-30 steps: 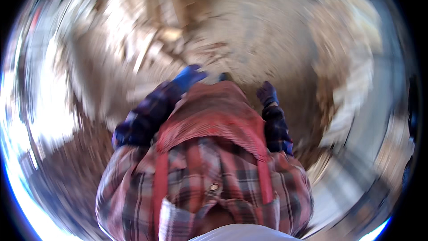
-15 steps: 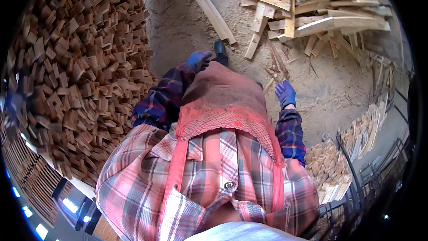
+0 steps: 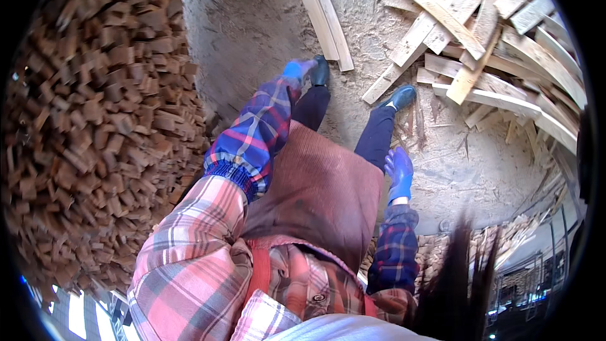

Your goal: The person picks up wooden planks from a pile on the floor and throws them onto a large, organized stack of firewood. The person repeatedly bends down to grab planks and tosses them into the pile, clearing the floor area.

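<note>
A person's reddish-brown apron [image 3: 315, 183] hangs below a plaid shirt [image 3: 189, 240]; beside it on the right, the gloved right hand [image 3: 399, 173] hangs over the dusty ground [image 3: 473, 180], its fingers slightly parted; farther forward, the gloved left hand [image 3: 299, 69] appears just beside the left dark shoe [image 3: 321, 72], blurred, so I cannot tell whether its fingers are spread or closed. Just past that shoe, two long pale planks [image 3: 315, 12] lie side by side on the ground; a jumbled heap of boards [image 3: 435, 17] spreads beyond the right shoe [image 3: 403, 96], and a large mass of brown wood blocks [image 3: 107, 120] fills the left side.
</note>
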Motion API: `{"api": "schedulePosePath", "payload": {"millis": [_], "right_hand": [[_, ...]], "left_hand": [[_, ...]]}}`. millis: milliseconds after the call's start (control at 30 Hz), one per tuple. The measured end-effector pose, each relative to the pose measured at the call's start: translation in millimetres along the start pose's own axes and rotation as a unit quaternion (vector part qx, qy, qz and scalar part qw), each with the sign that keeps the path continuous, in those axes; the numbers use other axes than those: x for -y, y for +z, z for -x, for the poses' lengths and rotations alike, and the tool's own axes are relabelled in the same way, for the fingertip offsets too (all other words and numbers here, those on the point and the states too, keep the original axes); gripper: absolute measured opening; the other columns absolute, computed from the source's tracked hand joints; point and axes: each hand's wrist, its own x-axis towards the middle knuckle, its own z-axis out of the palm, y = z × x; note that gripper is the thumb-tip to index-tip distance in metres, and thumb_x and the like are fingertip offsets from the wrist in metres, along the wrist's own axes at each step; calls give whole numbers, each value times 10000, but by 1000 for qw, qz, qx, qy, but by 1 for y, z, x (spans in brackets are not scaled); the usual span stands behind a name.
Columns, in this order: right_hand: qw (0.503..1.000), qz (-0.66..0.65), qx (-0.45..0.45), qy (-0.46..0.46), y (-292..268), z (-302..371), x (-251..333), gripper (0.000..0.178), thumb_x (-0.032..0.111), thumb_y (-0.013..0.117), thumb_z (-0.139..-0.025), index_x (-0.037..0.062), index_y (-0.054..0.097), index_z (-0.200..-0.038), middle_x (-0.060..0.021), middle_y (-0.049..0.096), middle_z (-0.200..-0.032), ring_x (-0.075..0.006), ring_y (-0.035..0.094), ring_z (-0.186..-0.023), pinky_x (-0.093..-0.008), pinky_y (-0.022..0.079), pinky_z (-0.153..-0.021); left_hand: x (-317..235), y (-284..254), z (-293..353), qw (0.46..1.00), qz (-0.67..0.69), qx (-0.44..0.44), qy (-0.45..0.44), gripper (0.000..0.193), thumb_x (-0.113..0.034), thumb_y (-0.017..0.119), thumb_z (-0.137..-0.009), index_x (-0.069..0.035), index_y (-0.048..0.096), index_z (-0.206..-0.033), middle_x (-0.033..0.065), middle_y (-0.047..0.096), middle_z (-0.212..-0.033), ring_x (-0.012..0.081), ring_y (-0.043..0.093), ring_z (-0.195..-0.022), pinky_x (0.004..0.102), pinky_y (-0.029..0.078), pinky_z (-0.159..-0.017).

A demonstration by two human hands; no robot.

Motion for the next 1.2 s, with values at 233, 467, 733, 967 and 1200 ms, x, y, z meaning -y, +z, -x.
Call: {"api": "schedulePosePath", "payload": {"millis": [233,467,733,967,1200], "right_hand": [[998,-36,46,-4,57,-116,32,435,229,599,-951,42,509,-1333,-104,624,-1194,-192,622,-1028,-330,486,-903],[979,16,12,-202,138,-302,143,738,213,731,-841,-52,357,-1419,-191,511,-1358,-273,515,-1238,-395,402,-1055],[954,64,99,-275,142,-305,160,500,225,752,-829,-63,563,-1191,-122,643,-1098,-187,598,-960,-335,473,-878],[961,80,242,-112,116,-100,114,389,137,639,-917,-42,528,-1243,-86,621,-1094,-164,585,-1015,-312,470,-921],[935,67,339,-83,149,-62,89,462,162,607,-935,-20,460,-1334,-76,595,-1140,-154,558,-1068,-289,435,-954]], "left_hand": [[31,95,-163,959,-48,-278,39,669,-379,836,-711,136,601,-1068,190,674,-920,258,657,-811,347,525,-697],[62,66,-240,962,51,-255,80,574,-185,871,-686,74,589,-1114,161,668,-967,254,670,-846,356,553,-761],[-14,78,-51,945,274,170,46,525,-255,710,-851,5,514,-1262,42,598,-1035,103,580,-860,242,485,-724],[-8,91,130,873,343,305,-165,726,-313,709,-823,29,404,-1386,123,551,-1272,230,508,-1217,373,351,-1087],[-9,104,165,763,560,238,-219,607,-279,592,-936,50,368,-1394,180,513,-1326,301,516,-1230,433,394,-1077]]}}
